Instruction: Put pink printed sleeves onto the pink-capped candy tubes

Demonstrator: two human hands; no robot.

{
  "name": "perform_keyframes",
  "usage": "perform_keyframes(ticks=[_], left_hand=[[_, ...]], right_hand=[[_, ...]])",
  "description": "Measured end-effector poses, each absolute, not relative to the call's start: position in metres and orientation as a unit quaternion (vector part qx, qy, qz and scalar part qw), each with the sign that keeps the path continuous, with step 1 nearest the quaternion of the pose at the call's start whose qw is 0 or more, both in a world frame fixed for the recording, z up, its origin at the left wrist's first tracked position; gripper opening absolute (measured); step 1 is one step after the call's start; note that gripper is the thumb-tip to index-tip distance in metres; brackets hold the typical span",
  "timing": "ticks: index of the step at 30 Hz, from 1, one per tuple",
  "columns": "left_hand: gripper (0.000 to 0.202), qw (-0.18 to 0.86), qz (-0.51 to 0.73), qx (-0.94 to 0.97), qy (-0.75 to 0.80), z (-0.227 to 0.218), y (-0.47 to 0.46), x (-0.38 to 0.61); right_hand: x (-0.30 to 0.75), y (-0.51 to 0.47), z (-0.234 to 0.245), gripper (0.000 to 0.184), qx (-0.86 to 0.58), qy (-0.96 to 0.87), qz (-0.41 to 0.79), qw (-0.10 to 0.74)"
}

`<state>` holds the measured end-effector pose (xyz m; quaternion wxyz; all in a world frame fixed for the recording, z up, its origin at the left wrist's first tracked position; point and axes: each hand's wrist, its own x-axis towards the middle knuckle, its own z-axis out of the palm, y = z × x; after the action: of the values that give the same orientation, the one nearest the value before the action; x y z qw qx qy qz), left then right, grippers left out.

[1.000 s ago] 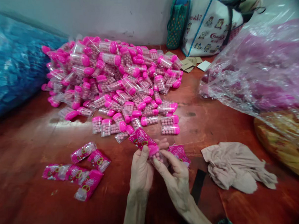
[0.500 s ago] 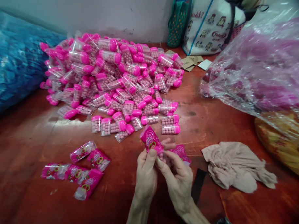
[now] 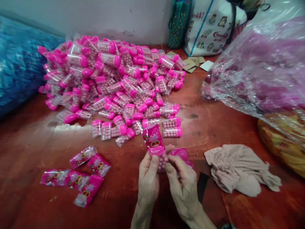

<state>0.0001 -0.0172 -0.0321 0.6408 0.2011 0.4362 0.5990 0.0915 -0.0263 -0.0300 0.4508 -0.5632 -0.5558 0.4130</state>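
Note:
Between my two hands is a small clear candy container (image 3: 162, 162) filled with pink balls. A pink printed wrapper sleeve (image 3: 153, 140) covers its upper part, while the lower part shows bare. My left hand (image 3: 149, 173) pinches it from the left, its thumb at the sleeve's lower edge. From the right, my right hand (image 3: 182, 178) is closed on the lower end, with the thumb in front and some fingers hidden behind. Just beyond my right hand lies a flat pink sleeve (image 3: 182, 156). Several sleeved containers (image 3: 76, 177) rest on the table to the left.
A large heap of pink-capped candy containers (image 3: 109, 76) lies toward the wall. A blue plastic sack (image 3: 13, 66) stands left, a clear bag of pink material (image 3: 263, 67) right. A beige cloth (image 3: 241, 168) lies at right, with printed bags (image 3: 209, 25) and cardboard pieces (image 3: 190, 64) behind.
More of the container's lower part shows below the sleeve. The sleeve's printed front has turned more toward me, and my right thumb has shifted slightly down and right.

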Motion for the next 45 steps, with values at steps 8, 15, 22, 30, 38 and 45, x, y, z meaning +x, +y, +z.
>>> perform_keyframes(ticks=[8,15,22,30,38,45], left_hand=[[0.019,0.715,0.471,0.257,0.449,-0.035,-0.022,-0.001],[0.017,0.691,0.445,0.27,0.501,-0.032,-0.02,0.009],[0.017,0.688,0.44,0.286,0.502,-0.03,-0.018,0.005],[0.052,0.704,0.421,0.302,0.486,-0.019,-0.016,-0.001],[0.062,0.722,0.371,0.348,0.469,-0.016,-0.02,-0.005],[0.07,0.691,0.432,0.279,0.509,-0.022,-0.019,0.008]], right_hand=[[0.114,0.001,-0.015,0.028,-0.565,-0.491,0.507,0.429],[0.106,0.001,-0.027,0.023,-0.479,-0.242,0.704,0.466],[0.111,-0.002,-0.024,0.022,-0.508,-0.3,0.679,0.437],[0.113,-0.005,-0.022,0.023,-0.489,-0.251,0.711,0.438],[0.11,-0.008,-0.016,0.017,-0.544,-0.315,0.662,0.406],[0.109,-0.008,-0.012,0.017,-0.567,-0.364,0.627,0.391]])
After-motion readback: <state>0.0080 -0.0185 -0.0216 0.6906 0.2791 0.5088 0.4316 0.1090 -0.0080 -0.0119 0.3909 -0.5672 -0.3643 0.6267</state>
